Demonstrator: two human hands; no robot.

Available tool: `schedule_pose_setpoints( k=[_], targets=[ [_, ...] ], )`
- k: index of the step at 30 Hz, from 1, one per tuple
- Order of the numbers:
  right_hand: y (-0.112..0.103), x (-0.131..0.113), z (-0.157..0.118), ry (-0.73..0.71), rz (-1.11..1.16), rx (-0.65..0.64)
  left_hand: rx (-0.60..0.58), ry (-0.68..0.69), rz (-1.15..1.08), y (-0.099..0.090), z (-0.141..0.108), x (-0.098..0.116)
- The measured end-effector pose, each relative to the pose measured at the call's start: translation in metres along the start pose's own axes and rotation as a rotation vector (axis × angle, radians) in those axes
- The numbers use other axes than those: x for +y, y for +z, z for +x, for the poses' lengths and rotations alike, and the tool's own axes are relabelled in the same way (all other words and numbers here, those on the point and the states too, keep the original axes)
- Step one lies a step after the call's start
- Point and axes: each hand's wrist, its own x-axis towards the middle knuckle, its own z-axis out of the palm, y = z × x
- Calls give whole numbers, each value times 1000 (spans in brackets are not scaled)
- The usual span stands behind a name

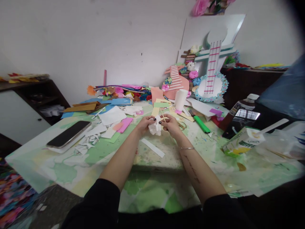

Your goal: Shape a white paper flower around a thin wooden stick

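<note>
Bunched white paper (156, 128): fingers (167, 124) hid part.
Pink paper flower (200, 7): the top edge cut it off.
Green-and-white drink carton (243, 142): its words were too blurry to read.

Paint-stained table (152, 160): phone (69, 134), paper scraps (95, 135), green cutter (201, 124).

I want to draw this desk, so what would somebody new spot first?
Probably the big pale guitar shape with pink stripes, standing at the back on the right. Next might be the bright green tool handle, lying to the right of the hands. In the middle, the left hand holds a ruffled white piece and the right hand a thin stick.
</note>
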Motion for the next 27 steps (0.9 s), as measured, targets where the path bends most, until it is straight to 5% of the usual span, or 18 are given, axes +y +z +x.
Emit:
schedule_pose_setpoints(
  k=[27],
  targets=[
    [-1, 1, 0, -119, -160, 72, 41, 188, 187, 2, 0, 0]
  ],
)
